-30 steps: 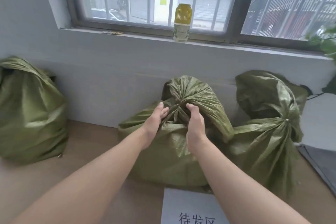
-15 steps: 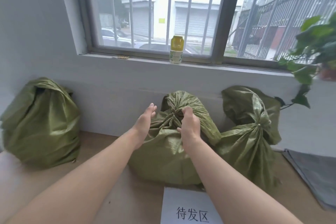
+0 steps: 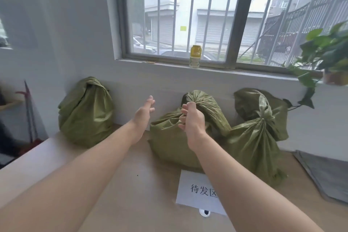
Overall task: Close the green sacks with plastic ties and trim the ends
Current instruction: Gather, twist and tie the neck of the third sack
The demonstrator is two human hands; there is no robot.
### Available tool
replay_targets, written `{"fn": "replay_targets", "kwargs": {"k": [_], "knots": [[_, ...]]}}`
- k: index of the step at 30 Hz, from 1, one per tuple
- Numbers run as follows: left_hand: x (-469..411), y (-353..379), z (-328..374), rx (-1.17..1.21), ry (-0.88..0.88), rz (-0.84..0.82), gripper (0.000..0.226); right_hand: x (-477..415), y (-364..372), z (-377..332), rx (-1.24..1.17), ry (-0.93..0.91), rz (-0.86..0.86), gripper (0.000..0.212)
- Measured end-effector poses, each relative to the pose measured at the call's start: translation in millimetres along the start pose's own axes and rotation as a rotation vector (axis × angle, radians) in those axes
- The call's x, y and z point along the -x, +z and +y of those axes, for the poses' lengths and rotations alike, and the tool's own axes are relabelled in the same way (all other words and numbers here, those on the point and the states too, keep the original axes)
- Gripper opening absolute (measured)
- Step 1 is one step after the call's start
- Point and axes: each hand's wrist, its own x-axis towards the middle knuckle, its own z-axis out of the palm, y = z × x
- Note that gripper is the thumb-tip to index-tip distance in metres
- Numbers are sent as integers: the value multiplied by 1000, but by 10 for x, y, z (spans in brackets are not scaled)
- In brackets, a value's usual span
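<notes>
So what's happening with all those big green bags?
A person is working on green sacks lined up on a table under the window. The right hand is bunched at the gathered neck of the middle sack. The left hand is open in the air beside it, touching nothing. The sack on the right is cinched tight at its neck. The one on the left stands apart near the corner. No tie or cutting tool can be seen.
</notes>
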Motion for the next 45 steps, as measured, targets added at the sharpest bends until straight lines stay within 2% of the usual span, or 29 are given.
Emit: {"fn": "replay_targets", "kwargs": {"k": [5, 10, 18, 26, 33, 45], "knots": [[545, -507, -167, -21, -27, 58, 63, 534, 270, 158, -24, 22, -80, 26], [959, -1185, -130, -38, 56, 73, 60, 962, 768, 65, -20, -10, -98, 31], [1309, -2609, -3, 67, 83, 89, 65, 1683, 2100, 202, -29, -66, -119, 33], [1375, -3907, -303, 37, 39, 71, 67, 2202, 3313, 659, -20, -32, -154, 27], [965, -4359, -474, 33, -6, 87, 63, 1930, 3886, 815, -22, -4, -154, 28], [-160, -4963, -627, 33, -46, 117, 63, 827, 4766, 1156, -48, 37, -149, 32]]}}
